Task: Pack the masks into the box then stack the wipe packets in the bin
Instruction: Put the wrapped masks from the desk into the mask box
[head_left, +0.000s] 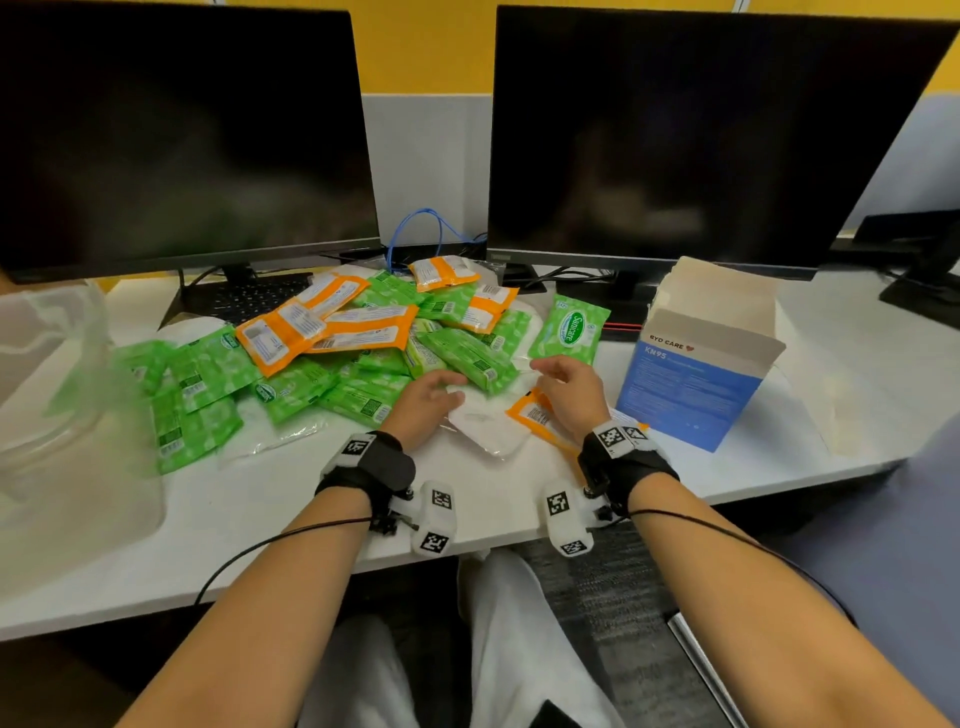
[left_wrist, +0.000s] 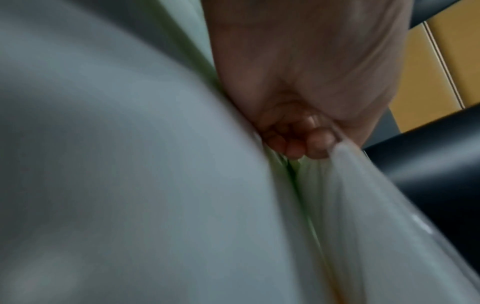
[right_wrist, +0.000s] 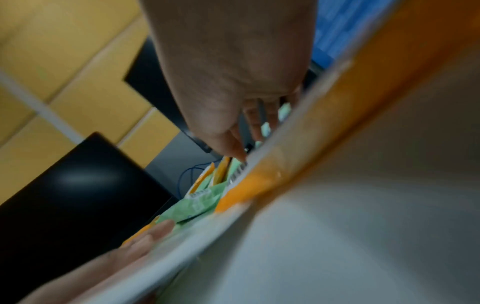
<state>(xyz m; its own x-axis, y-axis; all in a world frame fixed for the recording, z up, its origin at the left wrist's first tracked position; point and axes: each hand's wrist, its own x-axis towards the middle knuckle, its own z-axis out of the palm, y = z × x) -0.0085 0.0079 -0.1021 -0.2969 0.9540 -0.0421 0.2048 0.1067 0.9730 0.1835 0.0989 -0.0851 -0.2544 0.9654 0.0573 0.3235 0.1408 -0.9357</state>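
A heap of green and orange wipe packets (head_left: 363, 338) covers the middle of the desk. White masks in clear wrappers lie under and around it. My left hand (head_left: 434, 397) lies on one wrapped mask (head_left: 485, 423) at the heap's near edge. In the left wrist view its fingers (left_wrist: 296, 142) curl onto the wrapper (left_wrist: 363, 195). My right hand (head_left: 563, 382) hovers just right of it, fingers relaxed, over an orange packet (head_left: 535, 410). The right wrist view shows those fingers (right_wrist: 239, 148) straight above the orange packet (right_wrist: 259, 185). The blue KN95 box (head_left: 691, 379) stands open to the right.
A clear plastic bin (head_left: 62, 415) stands at the desk's left end. Two dark monitors (head_left: 182, 135) (head_left: 701, 135) and a keyboard (head_left: 249, 299) line the back. A green Sanicare packet (head_left: 571, 327) leans at the heap's right side. The white desk (head_left: 260, 519) shows bare in front of my wrists.
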